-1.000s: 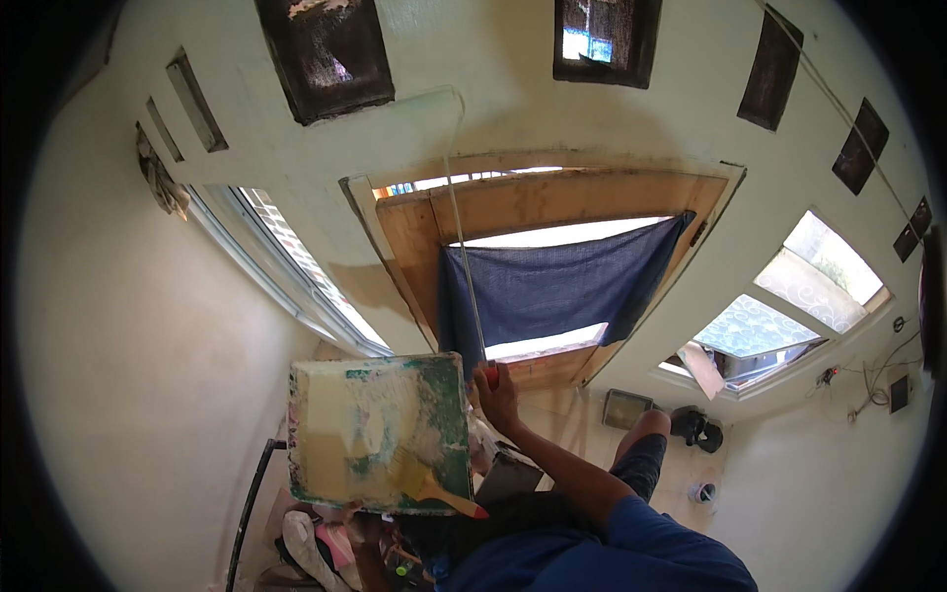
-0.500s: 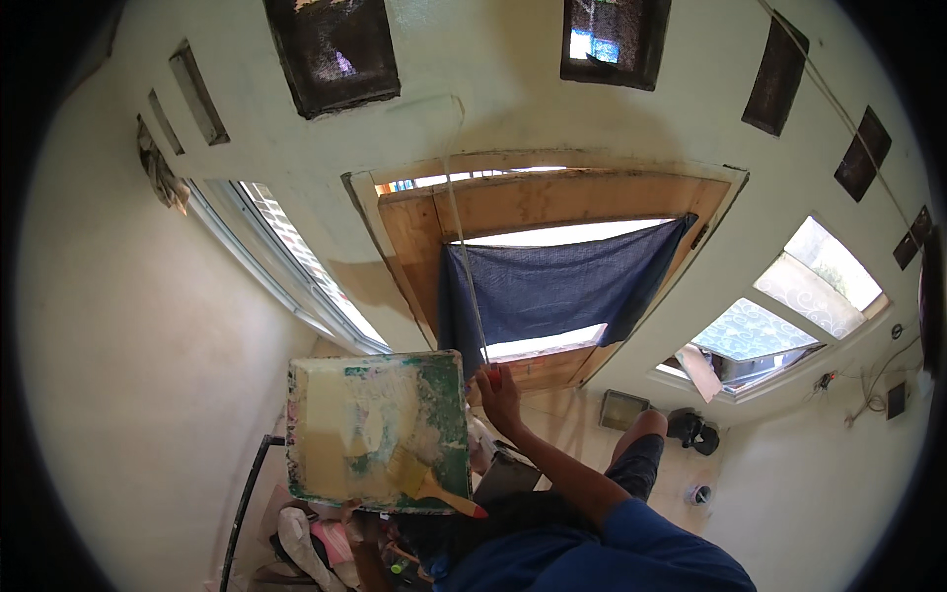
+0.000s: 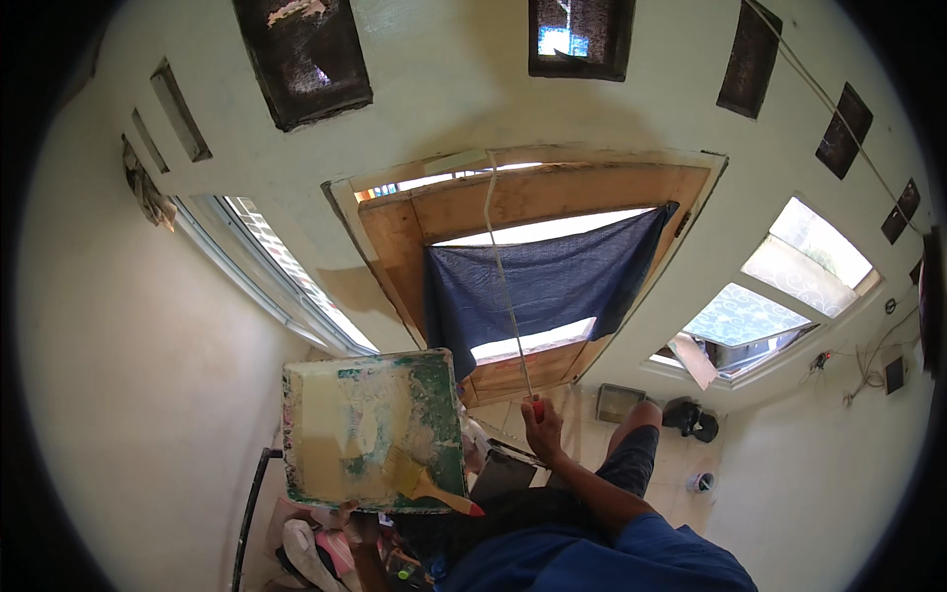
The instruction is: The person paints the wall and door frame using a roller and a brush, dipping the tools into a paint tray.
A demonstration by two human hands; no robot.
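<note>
My right hand is shut around the red grip of a long thin rod. The rod runs up in front of the blue cloth to the top of the wooden door frame. My left hand holds a green paint tray from below and is mostly hidden under it. The tray is smeared with cream paint. A flat brush with a yellow handle and red tip lies across the tray's near corner.
Cream walls surround the door, with a barred window at left and two windows at right. Dark vents sit high on the wall. A metal frame and cloths stand below the tray. Small objects lie on the floor.
My right hand has slid a little down and to the right with the rod. The tray stays almost where it was.
</note>
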